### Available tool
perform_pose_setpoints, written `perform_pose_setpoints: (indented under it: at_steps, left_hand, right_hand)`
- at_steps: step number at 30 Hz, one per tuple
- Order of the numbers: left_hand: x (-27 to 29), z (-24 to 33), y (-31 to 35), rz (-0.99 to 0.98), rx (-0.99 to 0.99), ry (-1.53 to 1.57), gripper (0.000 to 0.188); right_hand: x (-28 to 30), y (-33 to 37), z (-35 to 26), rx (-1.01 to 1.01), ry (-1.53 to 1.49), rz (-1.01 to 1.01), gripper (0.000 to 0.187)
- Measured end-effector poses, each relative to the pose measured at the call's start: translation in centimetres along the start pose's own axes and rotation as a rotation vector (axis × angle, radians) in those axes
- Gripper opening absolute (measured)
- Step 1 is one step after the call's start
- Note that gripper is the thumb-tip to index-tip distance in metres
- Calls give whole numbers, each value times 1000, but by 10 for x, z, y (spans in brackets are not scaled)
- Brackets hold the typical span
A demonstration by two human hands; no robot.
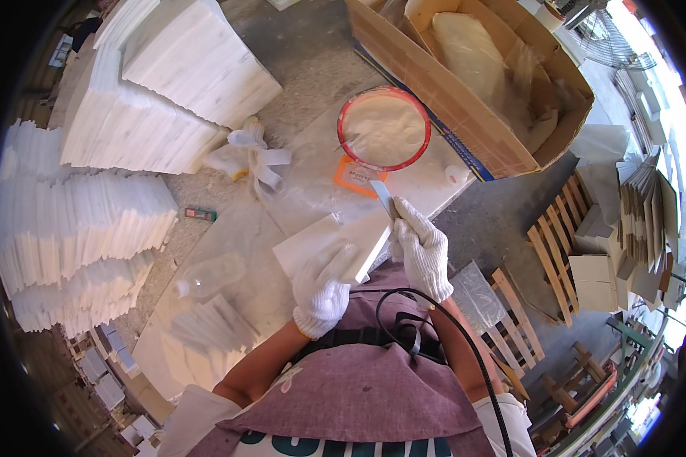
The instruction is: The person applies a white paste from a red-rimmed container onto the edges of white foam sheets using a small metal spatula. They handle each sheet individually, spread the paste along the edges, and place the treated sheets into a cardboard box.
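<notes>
A white rectangular slab with smooth faces [367,238] is in front of the person's body, over the near edge of the pale, dusty tabletop [305,194]. Another flat white face [305,245] adjoins it on the left; whether this is one piece or two cannot be told. The left hand in a white knitted glove [322,295] lies against the slab's near end, its fingers stretched over the surface; the thumb is hidden, so how firmly they close on it cannot be told. The right hand in a matching glove [423,251] has its fingers pinched around a flat, narrow, pale blue-grey blade [383,198], which points up and away beside the slab's far corner.

Just beyond the blade lies an orange square piece with a pale label [356,177], next to a round, red-rimmed container of off-white material [386,128]. An open brown cardboard box [442,91] stands farther right. Crumpled white gloves [253,158] lie beyond the slab to the left, with a small green-and-red tool [200,214] and a clear plastic bottle [209,276] nearer. Large stacks of white slabs [91,221] fill the far left; slatted wooden pallets [558,247] rest at the right.
</notes>
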State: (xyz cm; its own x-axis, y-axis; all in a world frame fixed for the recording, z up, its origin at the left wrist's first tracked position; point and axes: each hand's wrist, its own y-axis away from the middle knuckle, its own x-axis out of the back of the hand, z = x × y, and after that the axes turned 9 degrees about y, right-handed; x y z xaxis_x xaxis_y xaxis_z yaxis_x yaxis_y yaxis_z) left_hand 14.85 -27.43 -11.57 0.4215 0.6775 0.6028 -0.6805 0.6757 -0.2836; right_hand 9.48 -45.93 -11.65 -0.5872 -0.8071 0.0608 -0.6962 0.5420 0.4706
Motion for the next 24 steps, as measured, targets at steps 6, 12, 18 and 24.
perform_pose_setpoints:
  at_steps: [6,12,18,24]
  left_hand:
    - [-1,4,-11,19,-92,-58,48]
    - [9,-1,-21,-236,-245,-58,47]
    - [19,-12,-28,-338,-403,-25,41]
    - [24,-11,-32,-472,-458,-22,35]
  right_hand:
    - [10,-8,9,15,-35,27,36]
    - [59,7,26,-101,-246,-113,42]
    - [89,-3,30,-158,126,-277,39]
    - [87,-18,27,-23,509,-564,36]
